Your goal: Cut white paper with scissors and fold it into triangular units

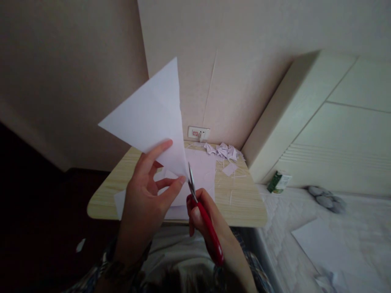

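A white sheet of paper (149, 110), triangular in outline, is held up above the small table. My left hand (152, 187) pinches it near its lower corner, thumb in front and a finger lying along its face. In my right hand (204, 219) is a pair of scissors with red handles (210, 232). Their metal blades (191, 181) point upward, slightly parted, right beside the paper's lower right edge. Whether the blades touch the paper I cannot tell. Below the hands, more white sheets (203, 167) lie on the tabletop.
The wooden table (244, 203) also carries folded paper pieces (224, 150), a small paper square (230, 169) and thin strips. Behind it is a wall socket (198, 133). To the right, a bed (275, 215) holds a green-white box (278, 182), a grey object (326, 199) and paper (326, 244). A scrap (80, 245) lies lower left.
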A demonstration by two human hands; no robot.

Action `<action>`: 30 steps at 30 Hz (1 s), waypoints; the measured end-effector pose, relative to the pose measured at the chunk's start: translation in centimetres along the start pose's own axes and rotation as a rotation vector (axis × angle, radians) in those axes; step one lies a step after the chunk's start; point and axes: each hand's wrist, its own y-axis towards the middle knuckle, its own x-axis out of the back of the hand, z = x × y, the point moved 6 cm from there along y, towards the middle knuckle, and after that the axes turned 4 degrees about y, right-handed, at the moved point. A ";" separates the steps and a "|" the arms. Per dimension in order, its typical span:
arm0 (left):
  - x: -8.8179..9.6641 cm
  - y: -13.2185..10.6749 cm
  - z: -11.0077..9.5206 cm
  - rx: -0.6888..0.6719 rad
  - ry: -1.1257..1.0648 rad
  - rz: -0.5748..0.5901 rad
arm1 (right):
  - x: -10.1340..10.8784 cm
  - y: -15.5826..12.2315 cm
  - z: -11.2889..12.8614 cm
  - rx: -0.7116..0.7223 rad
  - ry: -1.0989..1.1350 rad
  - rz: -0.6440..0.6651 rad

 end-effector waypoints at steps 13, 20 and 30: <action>-0.7 0.0 0.3 0.116 -0.066 0.036 | -0.2 -0.4 0.7 0.008 0.002 0.012; -0.7 0.1 0.2 0.093 -0.067 0.036 | -0.1 -0.3 0.8 0.005 0.019 -0.013; -0.7 0.0 0.4 0.145 -0.074 0.014 | 0.0 -0.3 0.7 0.005 0.012 -0.027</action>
